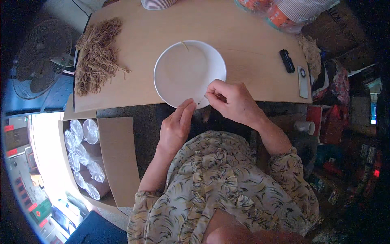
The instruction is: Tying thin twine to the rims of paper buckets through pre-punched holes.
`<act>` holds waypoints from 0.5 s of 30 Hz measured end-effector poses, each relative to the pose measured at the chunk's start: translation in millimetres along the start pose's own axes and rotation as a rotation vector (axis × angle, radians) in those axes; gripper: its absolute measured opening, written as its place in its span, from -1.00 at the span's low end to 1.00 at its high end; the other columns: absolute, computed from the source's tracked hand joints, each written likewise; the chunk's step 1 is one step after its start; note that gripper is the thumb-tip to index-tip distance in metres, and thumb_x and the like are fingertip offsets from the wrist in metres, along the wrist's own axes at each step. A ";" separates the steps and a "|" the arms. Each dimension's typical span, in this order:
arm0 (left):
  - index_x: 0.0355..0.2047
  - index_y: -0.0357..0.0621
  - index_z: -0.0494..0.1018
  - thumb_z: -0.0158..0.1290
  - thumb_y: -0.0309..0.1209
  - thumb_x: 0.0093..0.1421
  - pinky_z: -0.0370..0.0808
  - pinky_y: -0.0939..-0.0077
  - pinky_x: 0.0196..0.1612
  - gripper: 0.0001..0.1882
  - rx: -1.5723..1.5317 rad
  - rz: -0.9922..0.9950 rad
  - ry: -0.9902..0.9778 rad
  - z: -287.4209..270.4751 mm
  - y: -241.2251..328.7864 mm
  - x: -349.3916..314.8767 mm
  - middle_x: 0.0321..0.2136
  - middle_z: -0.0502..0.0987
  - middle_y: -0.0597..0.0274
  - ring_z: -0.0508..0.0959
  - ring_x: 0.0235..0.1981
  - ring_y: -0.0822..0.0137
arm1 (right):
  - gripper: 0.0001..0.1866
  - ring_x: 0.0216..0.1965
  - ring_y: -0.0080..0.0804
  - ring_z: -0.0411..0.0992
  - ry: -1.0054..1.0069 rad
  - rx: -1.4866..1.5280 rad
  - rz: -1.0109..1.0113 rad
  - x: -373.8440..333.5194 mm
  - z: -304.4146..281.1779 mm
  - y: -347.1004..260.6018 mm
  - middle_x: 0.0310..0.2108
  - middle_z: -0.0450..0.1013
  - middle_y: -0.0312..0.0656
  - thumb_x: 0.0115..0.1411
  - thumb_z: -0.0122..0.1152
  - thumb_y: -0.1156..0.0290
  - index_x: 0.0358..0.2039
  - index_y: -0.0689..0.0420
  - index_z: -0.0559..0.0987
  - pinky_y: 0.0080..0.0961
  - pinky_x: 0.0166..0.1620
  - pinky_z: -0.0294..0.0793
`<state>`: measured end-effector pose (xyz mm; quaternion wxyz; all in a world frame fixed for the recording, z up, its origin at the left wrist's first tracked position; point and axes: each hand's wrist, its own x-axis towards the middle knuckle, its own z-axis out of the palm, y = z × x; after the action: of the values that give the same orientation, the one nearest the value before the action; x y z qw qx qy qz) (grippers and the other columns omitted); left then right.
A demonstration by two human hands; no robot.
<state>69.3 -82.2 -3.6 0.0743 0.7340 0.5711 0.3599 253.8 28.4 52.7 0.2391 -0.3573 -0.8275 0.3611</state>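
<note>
A round white paper tub (183,67) with its mouth up sits at the near edge of the table. A short tan cord (185,45) shows at its far rim. My left hand (177,124) grips the near rim, fingers over the edge. My right hand (233,99) is closed in a pinch at the near right rim; what lies between its fingertips is too small to make out. Small dark marks show in the tub wall between the two hands. A heap of brown twine cords (97,57) lies on the table's left side.
Wrapped stacked tubs (294,16) stand at the far right, another stack (158,4) at the far edge. A black hand tool (287,61) and a flat white item (303,81) lie right. An open carton (118,162) with bagged tubs stands lower left, near a fan (42,59).
</note>
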 end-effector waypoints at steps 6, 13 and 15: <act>-0.19 -0.22 0.40 0.08 -0.63 0.18 0.65 0.38 -0.34 -0.81 -0.013 -0.050 0.030 5.6 -1.4 -3.8 -0.10 0.59 0.06 0.68 -0.34 0.13 | -0.91 -0.56 -0.52 0.52 -0.022 -0.026 -0.025 2.2 1.5 -0.3 -0.61 0.49 -0.14 0.17 0.28 0.54 -0.38 0.25 0.52 -0.50 -0.47 0.46; -0.20 -0.21 0.40 0.09 -0.60 0.18 0.65 0.39 -0.37 -0.81 -0.001 -0.043 0.029 3.9 -2.4 -3.6 -0.11 0.60 0.07 0.68 -0.36 0.13 | -0.90 -0.57 -0.51 0.51 -0.041 -0.032 -0.026 4.7 -0.3 -3.0 -0.63 0.48 -0.14 0.17 0.27 0.53 -0.39 0.25 0.51 -0.49 -0.48 0.45; -0.19 -0.22 0.40 0.08 -0.61 0.18 0.65 0.40 -0.37 -0.82 0.010 -0.015 0.047 4.1 -2.9 -3.0 -0.10 0.60 0.07 0.68 -0.36 0.14 | -0.90 -0.58 -0.51 0.51 -0.065 -0.043 -0.036 5.6 -1.1 -2.9 -0.63 0.48 -0.15 0.18 0.27 0.53 -0.39 0.24 0.51 -0.48 -0.48 0.44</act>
<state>69.3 -82.7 -9.4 0.0596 0.7213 0.5801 0.3736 249.8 31.8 56.4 0.2106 -0.3356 -0.8486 0.3505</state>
